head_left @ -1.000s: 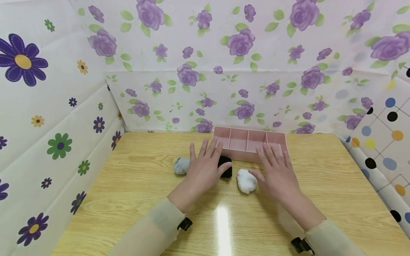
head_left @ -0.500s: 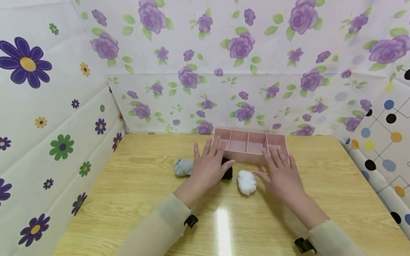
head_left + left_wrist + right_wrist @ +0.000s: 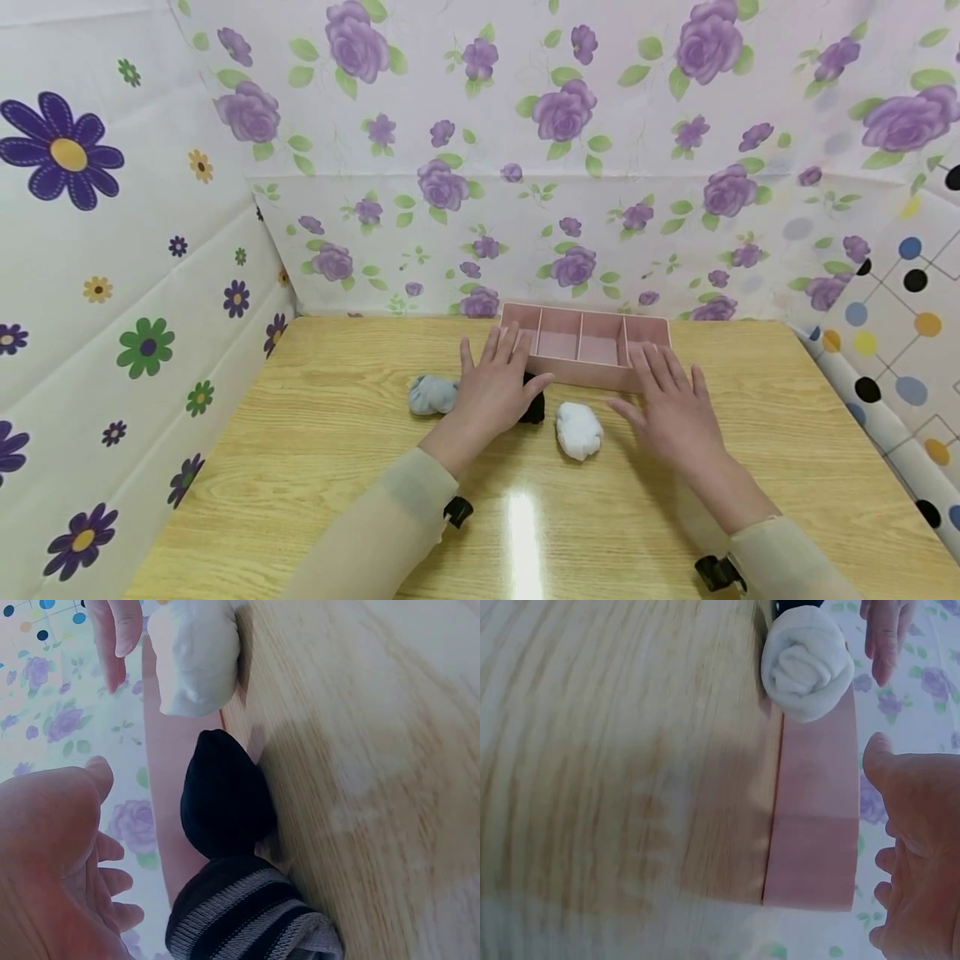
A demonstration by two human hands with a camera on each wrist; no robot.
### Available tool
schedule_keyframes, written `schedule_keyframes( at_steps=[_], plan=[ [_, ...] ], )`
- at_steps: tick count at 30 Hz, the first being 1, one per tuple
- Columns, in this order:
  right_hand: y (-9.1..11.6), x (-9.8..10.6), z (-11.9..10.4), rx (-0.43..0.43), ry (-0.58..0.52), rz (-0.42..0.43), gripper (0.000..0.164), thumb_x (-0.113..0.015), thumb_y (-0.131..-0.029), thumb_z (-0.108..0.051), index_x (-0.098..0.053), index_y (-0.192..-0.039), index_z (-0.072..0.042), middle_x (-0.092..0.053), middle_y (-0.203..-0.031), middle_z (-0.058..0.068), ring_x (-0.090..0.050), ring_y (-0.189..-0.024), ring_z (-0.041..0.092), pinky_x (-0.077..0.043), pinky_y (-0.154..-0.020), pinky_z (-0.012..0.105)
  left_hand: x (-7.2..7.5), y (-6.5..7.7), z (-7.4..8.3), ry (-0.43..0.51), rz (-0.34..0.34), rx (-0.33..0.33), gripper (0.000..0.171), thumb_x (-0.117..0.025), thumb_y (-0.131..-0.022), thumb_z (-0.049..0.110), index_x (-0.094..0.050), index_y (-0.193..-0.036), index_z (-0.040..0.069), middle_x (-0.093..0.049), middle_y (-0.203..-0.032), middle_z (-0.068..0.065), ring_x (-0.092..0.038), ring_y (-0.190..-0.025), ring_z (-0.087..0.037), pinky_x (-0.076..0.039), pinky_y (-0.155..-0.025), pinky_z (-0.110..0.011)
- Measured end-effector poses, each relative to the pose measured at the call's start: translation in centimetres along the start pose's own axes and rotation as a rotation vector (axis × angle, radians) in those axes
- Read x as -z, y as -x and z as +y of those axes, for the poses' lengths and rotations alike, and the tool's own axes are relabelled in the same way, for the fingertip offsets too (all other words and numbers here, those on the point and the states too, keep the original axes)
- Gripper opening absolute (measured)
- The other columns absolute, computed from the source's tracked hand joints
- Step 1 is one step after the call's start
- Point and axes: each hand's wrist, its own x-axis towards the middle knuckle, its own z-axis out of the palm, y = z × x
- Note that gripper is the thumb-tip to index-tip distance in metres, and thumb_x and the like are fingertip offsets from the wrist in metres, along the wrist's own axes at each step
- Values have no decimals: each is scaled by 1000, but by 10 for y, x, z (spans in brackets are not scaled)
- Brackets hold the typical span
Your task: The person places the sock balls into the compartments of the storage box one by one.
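Observation:
My left hand [image 3: 489, 392] is held above the table with its fingers spread and holds nothing. Below it lie a black rolled-up sock [image 3: 225, 796], partly covered in the head view, and a black-and-grey striped one [image 3: 247, 911], seen in the left wrist view. A light grey rolled bundle [image 3: 431, 395] lies to its left. Between the hands sits a white rolled-up sock [image 3: 578, 431], its coil showing in the right wrist view. My right hand [image 3: 678, 417], also spread and holding nothing, hovers to the right of the white sock, fingertips near the pink box [image 3: 581, 372].
The pink box is divided into several compartments and stands at the back of the wooden table [image 3: 315, 467]. A purple-flowered cloth [image 3: 450, 242] hangs right behind it. Patterned sheets rise along the left and right sides.
My right hand has shifted a little to the right, away from the white sock. My left hand has drifted slightly right, uncovering more of the grey bundle. The socks and box stay put.

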Motion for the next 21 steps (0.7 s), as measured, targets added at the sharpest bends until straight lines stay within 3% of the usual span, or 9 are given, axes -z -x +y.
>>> schedule_keyframes(
  at_steps=[8, 21],
  plan=[
    [-1, -5, 10, -14, -24, -10, 94, -50, -112, -65, -14, -178, -8, -9, -183, 21, -8, -167, 48, 4, -130, 71, -7, -6, -2, 3, -30, 8, 86, -34, -111, 72, -21, -179, 21, -5, -186, -4, 3, -170, -28, 3, -130, -73],
    [-2, -8, 12, -23, -29, -26, 92, -53, -113, -62, -18, -177, -6, -11, -182, 24, -7, -167, 49, -2, -129, 75, -8, -6, -2, 0, -51, 2, 84, -34, -112, 70, -20, -179, 22, -10, -185, -7, -9, -170, -31, -7, -132, -71]
  ],
)
